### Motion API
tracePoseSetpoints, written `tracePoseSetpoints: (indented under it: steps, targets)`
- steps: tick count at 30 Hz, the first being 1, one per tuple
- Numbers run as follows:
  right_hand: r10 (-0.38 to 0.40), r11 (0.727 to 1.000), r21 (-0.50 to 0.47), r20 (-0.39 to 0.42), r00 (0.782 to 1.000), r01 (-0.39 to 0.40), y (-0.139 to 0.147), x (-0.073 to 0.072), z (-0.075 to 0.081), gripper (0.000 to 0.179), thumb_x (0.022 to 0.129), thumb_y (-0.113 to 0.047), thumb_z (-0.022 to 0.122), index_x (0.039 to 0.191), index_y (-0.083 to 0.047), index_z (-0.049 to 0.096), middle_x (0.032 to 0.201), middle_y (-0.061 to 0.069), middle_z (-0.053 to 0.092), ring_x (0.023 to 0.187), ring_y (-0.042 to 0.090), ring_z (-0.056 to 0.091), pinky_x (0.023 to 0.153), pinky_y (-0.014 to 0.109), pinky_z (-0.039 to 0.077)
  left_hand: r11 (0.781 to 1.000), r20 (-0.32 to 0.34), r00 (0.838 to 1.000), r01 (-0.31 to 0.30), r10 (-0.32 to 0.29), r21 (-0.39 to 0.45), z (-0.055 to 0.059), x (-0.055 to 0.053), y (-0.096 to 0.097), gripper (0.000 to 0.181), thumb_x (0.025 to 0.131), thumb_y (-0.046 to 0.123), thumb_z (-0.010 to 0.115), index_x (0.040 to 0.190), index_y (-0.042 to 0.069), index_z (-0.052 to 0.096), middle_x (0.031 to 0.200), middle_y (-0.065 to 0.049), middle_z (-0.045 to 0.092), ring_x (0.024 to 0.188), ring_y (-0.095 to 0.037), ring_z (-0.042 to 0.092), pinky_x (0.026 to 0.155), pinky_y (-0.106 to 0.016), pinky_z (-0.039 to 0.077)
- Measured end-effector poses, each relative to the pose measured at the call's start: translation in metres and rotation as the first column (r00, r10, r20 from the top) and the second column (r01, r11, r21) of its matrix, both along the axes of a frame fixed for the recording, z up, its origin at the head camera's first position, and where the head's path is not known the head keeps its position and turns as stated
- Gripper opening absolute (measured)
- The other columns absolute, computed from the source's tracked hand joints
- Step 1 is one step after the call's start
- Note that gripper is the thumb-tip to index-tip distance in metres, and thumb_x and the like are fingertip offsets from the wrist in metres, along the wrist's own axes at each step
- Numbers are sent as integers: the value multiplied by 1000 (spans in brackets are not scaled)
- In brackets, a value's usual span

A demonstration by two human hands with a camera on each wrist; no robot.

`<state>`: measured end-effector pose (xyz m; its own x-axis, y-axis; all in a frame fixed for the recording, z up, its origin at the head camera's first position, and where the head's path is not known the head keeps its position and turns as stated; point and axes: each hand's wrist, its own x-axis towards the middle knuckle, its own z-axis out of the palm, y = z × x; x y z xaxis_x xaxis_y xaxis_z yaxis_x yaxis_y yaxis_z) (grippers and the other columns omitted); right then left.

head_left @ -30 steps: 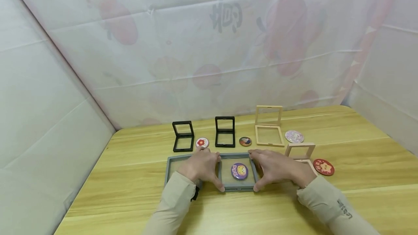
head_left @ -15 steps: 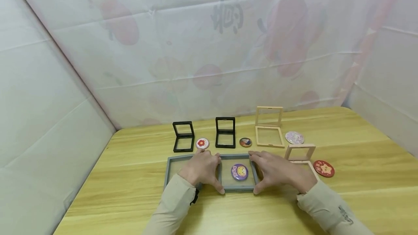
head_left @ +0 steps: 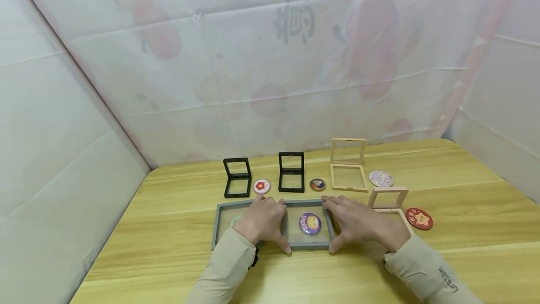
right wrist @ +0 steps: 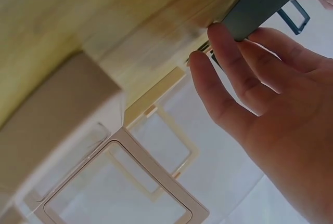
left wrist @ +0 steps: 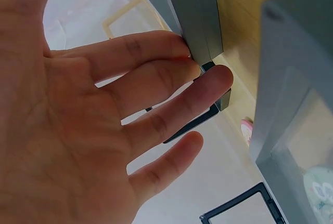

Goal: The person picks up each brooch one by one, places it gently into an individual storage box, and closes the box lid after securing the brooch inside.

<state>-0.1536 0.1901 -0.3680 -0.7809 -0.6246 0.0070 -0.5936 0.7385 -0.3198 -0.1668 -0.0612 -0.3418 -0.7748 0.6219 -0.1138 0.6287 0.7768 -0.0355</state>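
Note:
A grey display frame [head_left: 310, 246] with clear film lies closed on the table in the head view. In its middle sits a round purple badge [head_left: 310, 224] with a yellow cartoon face. My left hand [head_left: 262, 222] grips the frame's left side, thumb at the near corner and fingers at the far one. On the opposite side my right hand [head_left: 357, 222] holds it the same way. In the left wrist view, fingertips touch the edge of this frame [left wrist: 195, 16]. The right wrist view shows fingertips against its dark side [right wrist: 265, 5].
Left of it lies another grey frame [head_left: 216, 226] with a pale green badge [left wrist: 320, 190]. Behind stand two open black frames [head_left: 237, 196] [head_left: 291, 190], a tan one [head_left: 349, 188] and several badges. A pinkish-beige frame [head_left: 390, 191] and red badge [head_left: 419, 218] are at right.
Both hands keep their hold on the grey frame, which stays in place. The view shifts very slightly, and more of the pale green badge shows beside my left wrist.

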Motion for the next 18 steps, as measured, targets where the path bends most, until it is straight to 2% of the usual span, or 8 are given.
tracePoseSetpoints:
  steps: [10,15,18]
  targets:
    - [-11,1000,-18,28,1000,12,2,3,-2,102,67,-54,89,137,10,50,147,32,44,122,49,51,98,61,47,1000,-11,1000,7,-7,2,-1,2,2,69,52,61,94,94,9,75,92,0,70,70,-8,55,87,-37,49]
    - [-10,999,-37,39,999,12,3,4,-2,102,69,-53,88,139,10,48,149,31,42,122,49,50,99,62,45,1000,2,1000,-2,2,-3,0,2,2,72,54,59,95,100,8,76,114,-6,73,79,-12,63,89,-39,51]
    - [-12,999,-35,43,999,14,3,4,-2,102,71,-53,87,140,11,48,151,31,40,122,49,49,100,63,43,1000,18,1000,-15,15,-18,1,3,4,76,58,57,95,110,5,75,130,-11,67,96,-18,68,95,-40,50]
